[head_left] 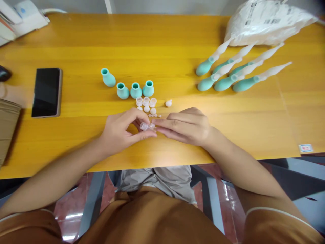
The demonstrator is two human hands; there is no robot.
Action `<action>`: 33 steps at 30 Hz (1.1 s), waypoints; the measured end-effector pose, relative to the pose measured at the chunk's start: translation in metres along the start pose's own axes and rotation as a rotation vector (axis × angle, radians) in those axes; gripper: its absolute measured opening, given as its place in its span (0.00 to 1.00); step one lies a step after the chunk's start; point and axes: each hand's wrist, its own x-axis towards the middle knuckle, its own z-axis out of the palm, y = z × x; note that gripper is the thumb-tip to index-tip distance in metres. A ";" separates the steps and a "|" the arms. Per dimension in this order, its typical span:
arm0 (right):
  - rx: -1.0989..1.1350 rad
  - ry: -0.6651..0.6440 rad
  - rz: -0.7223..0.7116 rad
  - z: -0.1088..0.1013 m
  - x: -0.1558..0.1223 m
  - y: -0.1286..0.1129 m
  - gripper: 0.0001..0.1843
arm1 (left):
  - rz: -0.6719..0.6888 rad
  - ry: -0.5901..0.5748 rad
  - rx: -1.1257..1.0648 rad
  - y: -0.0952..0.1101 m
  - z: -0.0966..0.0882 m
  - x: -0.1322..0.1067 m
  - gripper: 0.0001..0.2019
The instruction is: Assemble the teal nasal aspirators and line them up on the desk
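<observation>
Both hands meet over the near middle of the yellow wooden bench (76, 142), fingers curled in and tips nearly touching each other. The left hand (122, 130) pinches a small clear plastic piece (147, 126) between thumb and forefinger, its other fingers loosely bent. The right hand (189, 126) lies flatter, its fingers stretched toward the left, the fingertips closed on the other end of that same clear piece, so the piece sits between the two hands just above the bench top. Just beyond the fingertips lies a cluster of small clear caps and tiny white bits (148, 104), and behind those stand four teal rubber bulbs (128, 87), openings up. Farther right lie five assembled teal droppers with whitish tips (233, 73), near a white plastic bag (266, 20). A black phone (47, 91) lies at the left.
</observation>
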 end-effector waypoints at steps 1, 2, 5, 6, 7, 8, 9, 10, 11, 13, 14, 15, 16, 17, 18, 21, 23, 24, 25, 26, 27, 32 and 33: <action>0.013 -0.004 0.009 0.001 -0.001 0.000 0.19 | 0.002 0.002 0.007 0.000 0.000 0.000 0.15; 0.026 -0.005 0.016 0.001 -0.001 0.000 0.20 | 0.002 0.001 0.015 0.000 -0.001 0.000 0.15; 0.050 0.012 0.026 0.002 -0.002 0.001 0.18 | -0.019 -0.003 0.032 -0.001 -0.001 -0.002 0.14; 0.044 0.019 0.032 0.001 -0.001 0.002 0.17 | -0.026 0.002 0.035 -0.002 -0.001 -0.003 0.14; 0.028 0.021 0.042 0.000 -0.001 0.003 0.15 | -0.023 0.010 0.032 -0.003 -0.001 -0.003 0.14; 0.004 0.018 0.055 -0.002 -0.001 0.004 0.14 | -0.003 0.016 0.022 -0.004 -0.001 -0.003 0.13; -0.025 0.011 0.075 -0.005 0.000 0.005 0.13 | 0.019 0.020 0.013 -0.005 -0.001 -0.003 0.13; -0.053 0.003 0.101 -0.009 0.000 0.006 0.13 | 0.037 0.018 0.007 -0.007 -0.002 -0.003 0.13; -0.078 0.000 0.134 -0.013 0.001 0.007 0.13 | 0.050 0.009 0.004 -0.007 -0.002 -0.003 0.13; -0.117 0.025 0.207 -0.022 0.001 0.010 0.13 | 0.060 -0.012 0.009 -0.008 -0.004 -0.002 0.12; -0.135 0.054 0.240 -0.026 0.001 0.012 0.13 | 0.056 -0.017 0.017 -0.008 -0.005 -0.001 0.11; -0.157 0.082 0.267 -0.030 0.001 0.013 0.12 | 0.056 -0.020 0.027 -0.007 -0.006 -0.001 0.09; -0.184 0.109 0.288 -0.033 0.001 0.015 0.12 | 0.055 -0.021 0.037 -0.007 -0.007 -0.001 0.07; -0.209 0.127 0.302 -0.035 0.002 0.016 0.12 | 0.052 -0.021 0.048 -0.006 -0.008 0.000 0.06; -0.226 0.141 0.310 -0.037 0.003 0.016 0.12 | 0.044 -0.019 0.057 -0.005 -0.008 0.000 0.06; -0.201 0.157 0.313 -0.040 0.007 0.016 0.12 | 0.059 -0.010 0.035 -0.005 -0.008 0.002 0.05; -0.152 0.153 0.298 -0.040 0.008 0.015 0.12 | 0.080 0.002 0.007 -0.004 -0.008 0.003 0.07; -0.135 0.156 0.289 -0.039 0.008 0.015 0.12 | 0.083 0.006 -0.001 -0.005 -0.008 0.004 0.08; -0.127 0.150 0.292 -0.038 0.008 0.016 0.12 | 0.076 0.006 -0.004 -0.004 -0.008 0.004 0.08; -0.127 0.147 0.300 -0.038 0.006 0.017 0.12 | 0.058 0.001 -0.002 -0.004 -0.009 0.004 0.08; -0.130 0.137 0.317 -0.037 0.005 0.018 0.13 | 0.039 -0.008 -0.001 -0.004 -0.009 0.004 0.07; -0.116 0.045 0.421 -0.037 0.000 0.021 0.15 | -0.067 -0.041 -0.003 -0.003 -0.010 0.000 0.05; -0.107 0.032 0.424 -0.037 0.001 0.021 0.15 | -0.100 -0.039 -0.010 -0.003 -0.010 -0.001 0.07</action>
